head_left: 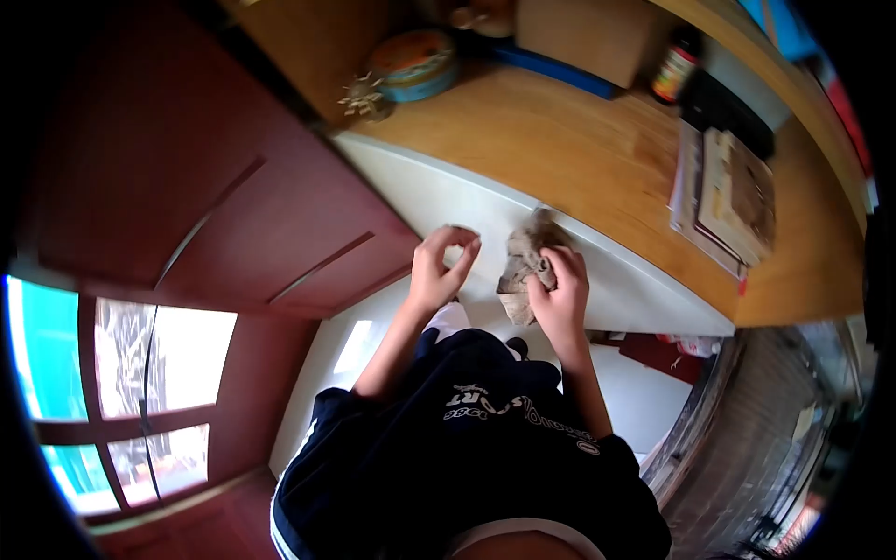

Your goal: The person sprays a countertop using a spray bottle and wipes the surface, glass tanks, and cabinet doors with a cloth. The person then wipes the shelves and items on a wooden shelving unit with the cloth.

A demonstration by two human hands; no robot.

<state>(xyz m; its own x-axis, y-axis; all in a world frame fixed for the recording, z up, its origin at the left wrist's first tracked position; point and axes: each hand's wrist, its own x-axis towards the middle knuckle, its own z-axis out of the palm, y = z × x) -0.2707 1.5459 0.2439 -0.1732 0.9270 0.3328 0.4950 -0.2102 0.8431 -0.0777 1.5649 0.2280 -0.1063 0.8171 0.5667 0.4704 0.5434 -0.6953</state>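
Note:
A crumpled grey-brown cloth (525, 271) hangs from my right hand (563, 294), whose fingers pinch it in front of the white edge of the wooden shelf (560, 131). The cloth's upper end is close to that edge; whether it touches is unclear. To its left, my left hand (442, 266) is raised with thumb and fingertips curled together in a ring. Anything small between those fingertips is too blurred to make out.
On the shelf are a round tin (415, 79), a spiky ornament (366, 97), a cardboard box (583, 37), a dark bottle (676, 70) and several books (733, 196). Dark red cabinet doors (233, 177) stand at the left.

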